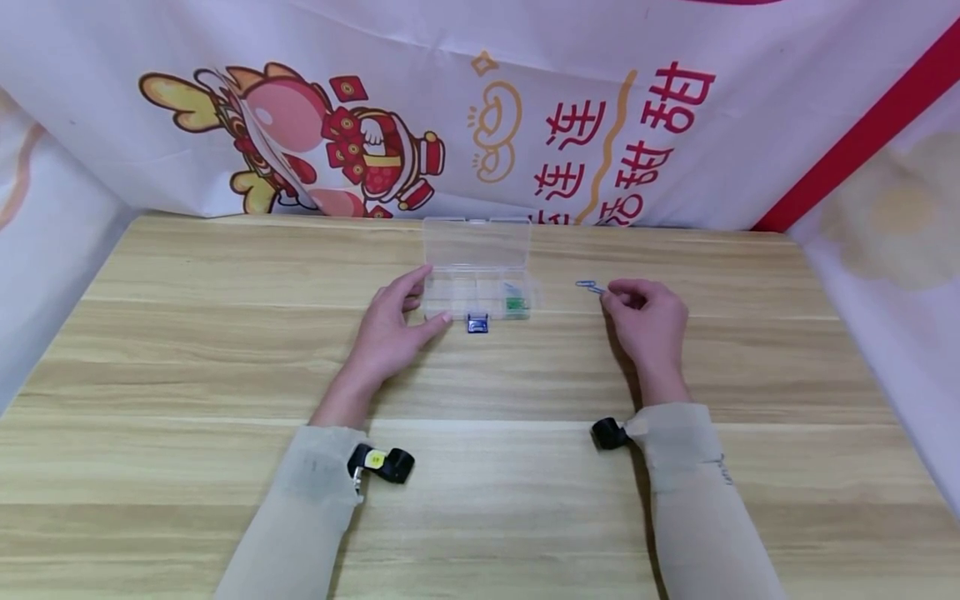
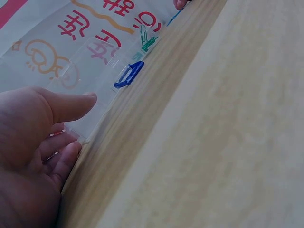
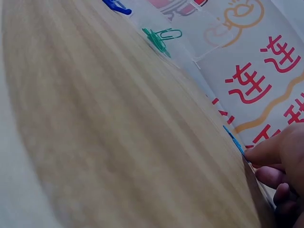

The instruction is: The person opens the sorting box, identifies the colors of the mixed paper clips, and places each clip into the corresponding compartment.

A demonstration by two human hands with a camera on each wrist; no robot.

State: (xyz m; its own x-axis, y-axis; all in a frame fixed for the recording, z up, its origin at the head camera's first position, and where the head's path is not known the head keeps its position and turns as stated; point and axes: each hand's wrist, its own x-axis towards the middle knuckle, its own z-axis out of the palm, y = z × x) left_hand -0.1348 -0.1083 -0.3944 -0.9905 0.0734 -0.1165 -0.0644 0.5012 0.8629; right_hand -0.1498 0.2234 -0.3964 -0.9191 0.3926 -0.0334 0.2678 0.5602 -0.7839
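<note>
While the right hand [image 1: 651, 321] pinches a blue paper clip [image 1: 590, 287] between thumb and forefinger, its other fingers curl loosely under, and the clip juts out to the left, low over the table [image 1: 225, 350] and to the right of the clear box [image 1: 477, 279]. Holding it by one end leaves most of the wire free, which looks like a grip suited to a small, thin thing that would slip from a fuller grasp. From the right wrist the same clip [image 3: 233, 137] shows as a thin blue line running up from the fingertips [image 3: 259, 153].

Over at the box, the left hand [image 1: 392, 327] lies with straight fingers against its left end, thumb at the near edge, closing round nothing; it seems placed to steady a light plastic case. Its lid stands open at the back. Green clips [image 1: 513, 303] lie in the right-hand compartment, and a blue latch [image 1: 477, 323] hangs at the front edge. Behind stands a printed cloth [image 1: 480, 100]
</note>
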